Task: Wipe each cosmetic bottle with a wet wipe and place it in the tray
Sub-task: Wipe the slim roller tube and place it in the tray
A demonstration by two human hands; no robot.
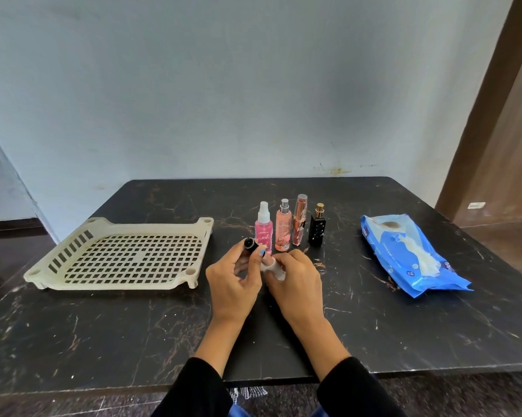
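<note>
Two hands over the table – one bottle, one wipe.
Left hand [232, 276] grips a small black bottle [250, 244] with a round cap – near the tray [118, 254]; right hand [295, 281] pinches a white wipe [273, 267].

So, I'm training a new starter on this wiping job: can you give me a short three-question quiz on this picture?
1. True or false: the tray already holds a bottle.
2. How many bottles stand upright in the row behind the hands?
3. Which hand holds the wipe? A) left B) right

Key
1. False: nothing lies in the tray.
2. Four: the pink spray bottle, the peach bottle, the copper tube and the black bottle.
3. B: the right hand holds the wipe against the dark-capped item that the left hand grips.
</note>
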